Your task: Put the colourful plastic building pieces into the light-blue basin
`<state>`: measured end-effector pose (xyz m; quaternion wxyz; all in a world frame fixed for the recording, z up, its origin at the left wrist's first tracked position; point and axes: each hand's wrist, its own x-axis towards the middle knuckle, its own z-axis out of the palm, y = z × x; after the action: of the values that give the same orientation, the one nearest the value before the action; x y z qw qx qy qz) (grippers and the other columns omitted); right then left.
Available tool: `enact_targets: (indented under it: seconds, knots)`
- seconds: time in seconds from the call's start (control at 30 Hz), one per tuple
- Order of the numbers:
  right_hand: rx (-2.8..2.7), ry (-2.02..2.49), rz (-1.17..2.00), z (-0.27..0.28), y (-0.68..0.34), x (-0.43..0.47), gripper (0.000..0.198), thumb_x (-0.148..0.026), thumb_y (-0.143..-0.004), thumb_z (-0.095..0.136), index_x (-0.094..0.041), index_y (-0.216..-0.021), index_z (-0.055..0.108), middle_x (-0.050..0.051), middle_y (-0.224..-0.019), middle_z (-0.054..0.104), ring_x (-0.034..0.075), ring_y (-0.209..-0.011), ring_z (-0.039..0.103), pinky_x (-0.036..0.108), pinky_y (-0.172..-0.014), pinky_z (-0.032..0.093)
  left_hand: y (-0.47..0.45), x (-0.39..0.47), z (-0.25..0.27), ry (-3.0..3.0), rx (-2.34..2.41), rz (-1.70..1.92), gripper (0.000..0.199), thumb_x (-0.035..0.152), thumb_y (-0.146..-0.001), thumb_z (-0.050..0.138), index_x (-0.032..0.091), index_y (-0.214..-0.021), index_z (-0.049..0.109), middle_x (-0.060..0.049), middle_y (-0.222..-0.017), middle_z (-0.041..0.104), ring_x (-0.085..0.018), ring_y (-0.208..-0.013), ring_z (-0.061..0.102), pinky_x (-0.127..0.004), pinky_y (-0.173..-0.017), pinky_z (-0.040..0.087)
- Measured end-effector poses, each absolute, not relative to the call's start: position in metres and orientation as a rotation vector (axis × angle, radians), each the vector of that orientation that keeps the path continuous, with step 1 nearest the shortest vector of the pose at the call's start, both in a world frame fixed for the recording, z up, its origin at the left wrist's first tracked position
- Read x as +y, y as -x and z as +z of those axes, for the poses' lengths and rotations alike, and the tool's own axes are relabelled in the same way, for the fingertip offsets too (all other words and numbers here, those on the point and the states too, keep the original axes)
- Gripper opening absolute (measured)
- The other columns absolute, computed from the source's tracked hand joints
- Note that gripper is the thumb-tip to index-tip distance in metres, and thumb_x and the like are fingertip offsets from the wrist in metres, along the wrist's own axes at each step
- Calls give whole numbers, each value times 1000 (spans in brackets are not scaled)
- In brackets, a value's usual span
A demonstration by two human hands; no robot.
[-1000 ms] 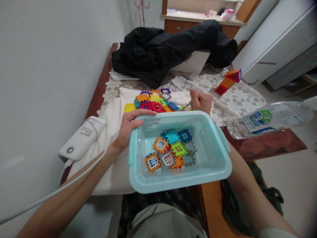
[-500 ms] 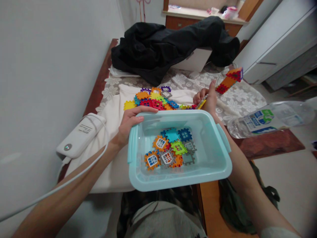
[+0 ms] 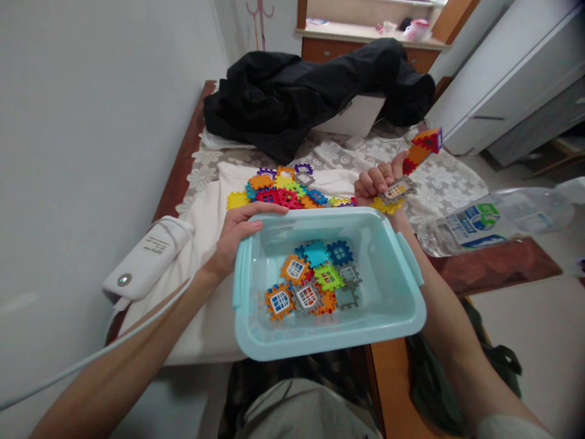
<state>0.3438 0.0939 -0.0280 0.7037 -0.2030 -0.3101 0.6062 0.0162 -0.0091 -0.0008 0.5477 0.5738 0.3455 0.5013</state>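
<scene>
My left hand [image 3: 237, 235] is closed on the left end of a light-blue plastic basin [image 3: 388, 326], fingers along its far rim. Several interlocking building tiles lie on the basin's floor, among them a lime-green window tile [image 3: 328, 277] and an orange one [image 3: 280, 301]. Beyond the far right rim, my right hand [image 3: 375, 182] pinches a grey window tile [image 3: 397, 189] with a yellow tile [image 3: 387, 205] against it. Just past that hand stands an assembled orange and red tile structure [image 3: 423, 149]. A pile of mixed-colour tiles [image 3: 283, 194] sits behind the basin, its near side hidden by the rim.
A clear plastic bottle [image 3: 498, 219] stands at the table's right edge. To the left lies a white power bank [image 3: 148, 256] with a cable crossing my left forearm. Black clothing [image 3: 292, 91] covers part of a silver laptop [image 3: 354, 117] at the back.
My right hand has turned, so the grey and yellow tiles now show their faces instead of their edges. My left hand keeps its hold on the basin.
</scene>
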Motion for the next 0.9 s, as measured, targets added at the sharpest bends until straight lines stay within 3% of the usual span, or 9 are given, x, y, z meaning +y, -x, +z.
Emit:
enact_targets:
  seconds: [0.2, 0.33, 0.47, 0.53, 0.67, 0.8, 0.9]
  knots:
    - [-631, 556, 1230, -12, -337, 77, 76, -66, -99, 71, -22, -59, 24, -8, -43, 25, 10, -37, 19, 23, -36, 24, -17, -9, 0, -1318, 781, 1172, 34, 31, -83, 71, 19, -108, 90, -9, -105, 87, -23, -89, 77, -30, -80, 61]
    - [-738, 637, 1150, -10, -337, 74, 82, -76, -87, 78, -22, -58, 23, -8, -44, 26, 8, -36, 16, 24, -37, 22, -17, -9, -1, -1326, 803, 1187, 34, 32, -82, 70, 19, -107, 90, -10, -105, 87, -24, -91, 77, -31, -81, 61]
    - [-876, 597, 1064, -1, -334, 74, 89, -73, -68, 92, -22, -56, 20, -8, -46, 24, 7, -38, 13, 25, -37, 17, -15, -9, -4, -1351, 820, 1188, 36, 34, -84, 68, 18, -108, 90, -11, -106, 86, -26, -94, 77, -33, -81, 61]
    - [-931, 606, 989, 7, -331, 70, 88, -78, -68, 89, -23, -55, 22, -8, -47, 24, 9, -39, 14, 28, -36, 17, -15, -9, -4, -1390, 835, 1189, 36, 34, -84, 68, 18, -108, 90, -11, -107, 86, -26, -95, 76, -34, -83, 61]
    - [-1129, 650, 961, 18, -323, 59, 83, -90, -86, 67, -26, -46, 33, -3, -43, 33, 11, -37, 26, 31, -40, 26, -15, -10, -2, -1412, 848, 1177, 35, 33, -84, 67, 18, -106, 90, -10, -105, 86, -26, -90, 74, -34, -82, 59]
    - [-1375, 682, 1073, 16, -320, 54, 85, -97, -79, 66, -25, -40, 43, 2, -48, 49, 13, -44, 45, 31, -47, 39, -16, -10, 0, -1393, 835, 1176, 36, 34, -83, 68, 18, -106, 90, -10, -103, 86, -25, -88, 74, -32, -78, 57]
    - [-1338, 797, 1046, 12, -318, 57, 85, -99, -81, 61, -25, -42, 41, 2, -49, 49, 15, -50, 50, 32, -54, 48, -17, -10, 1, -1396, 827, 1179, 36, 34, -81, 69, 18, -105, 90, -10, -102, 86, -25, -90, 74, -32, -80, 56]
